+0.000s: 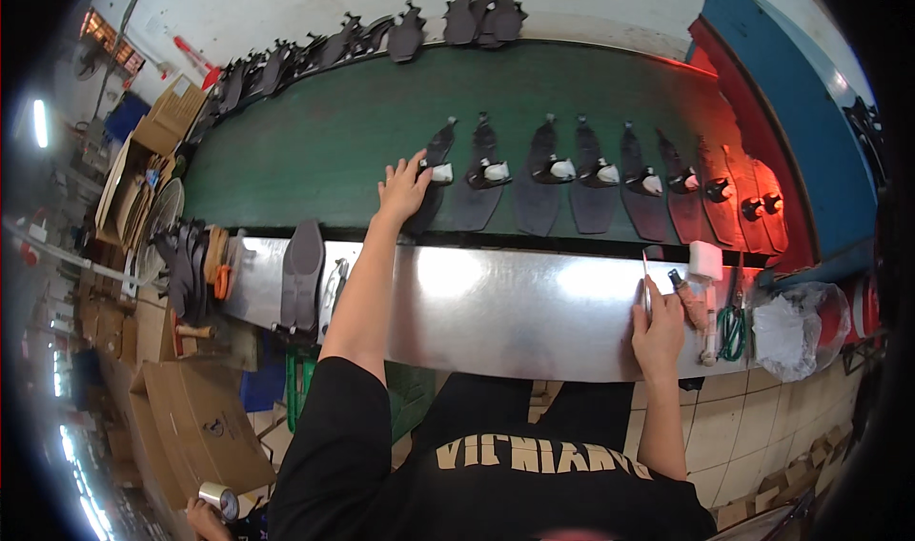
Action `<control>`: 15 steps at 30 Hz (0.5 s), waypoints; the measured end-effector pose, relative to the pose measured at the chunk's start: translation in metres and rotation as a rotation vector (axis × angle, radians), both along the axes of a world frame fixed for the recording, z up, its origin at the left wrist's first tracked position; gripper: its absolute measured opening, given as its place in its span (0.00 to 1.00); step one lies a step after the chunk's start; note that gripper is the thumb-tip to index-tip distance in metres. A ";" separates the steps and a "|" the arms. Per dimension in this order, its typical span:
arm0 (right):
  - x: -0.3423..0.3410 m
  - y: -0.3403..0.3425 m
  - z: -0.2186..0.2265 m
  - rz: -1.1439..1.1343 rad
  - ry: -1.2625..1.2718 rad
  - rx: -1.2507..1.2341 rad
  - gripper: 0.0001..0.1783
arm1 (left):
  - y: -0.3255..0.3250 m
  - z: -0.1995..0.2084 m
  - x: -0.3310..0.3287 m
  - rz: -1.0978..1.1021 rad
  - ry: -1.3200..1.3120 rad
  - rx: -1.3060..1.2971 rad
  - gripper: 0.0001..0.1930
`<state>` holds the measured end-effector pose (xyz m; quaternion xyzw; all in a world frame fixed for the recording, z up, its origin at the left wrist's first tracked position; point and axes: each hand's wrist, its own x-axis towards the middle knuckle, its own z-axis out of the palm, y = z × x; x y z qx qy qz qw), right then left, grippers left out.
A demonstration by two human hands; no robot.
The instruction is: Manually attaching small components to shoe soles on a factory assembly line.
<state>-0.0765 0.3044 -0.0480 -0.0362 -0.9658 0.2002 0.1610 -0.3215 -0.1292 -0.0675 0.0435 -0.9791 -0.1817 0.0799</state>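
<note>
- While the left hand [402, 186] reached out over the green conveyor belt [324, 141], its fingers were spread wide and rested on the leftmost dark shoe upper [431, 183] of the near row, beside that upper's white insert.
- On the belt, 8 or so dark uppers [591, 183] lay side by side in that row, running to the right into a red glow; a second group of dark uppers [400, 34] lay along the belt's far edge.
- Nearer the person, the right hand [656, 326] rested on the shiny metal shelf [496, 303], fingers closed around a thin, flat, blade-like tool [646, 279] that pointed up from the fist.
- Just right of that hand lay a small brush-like tool [694, 305], a white block [706, 259] and green-handled scissors [732, 326], then a clear plastic bag [796, 329].
- At the shelf's left end a grey sole [301, 272] stood on a stand, well apart from both hands.
- Cardboard boxes [200, 427] sat on the floor at lower left.
</note>
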 end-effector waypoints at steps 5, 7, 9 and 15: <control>0.007 -0.003 0.009 -0.072 -0.098 -0.055 0.39 | 0.024 -0.020 -0.005 -0.193 0.291 0.131 0.15; 0.003 -0.004 0.012 -0.063 -0.023 -0.060 0.42 | 0.015 -0.016 -0.002 -0.179 0.477 0.242 0.12; -0.003 -0.001 0.026 -0.018 0.194 -0.034 0.44 | 0.005 0.009 0.002 -0.130 0.522 0.230 0.13; 0.018 -0.014 0.039 0.148 0.176 -0.899 0.31 | 0.043 0.096 0.081 -0.186 0.359 0.967 0.15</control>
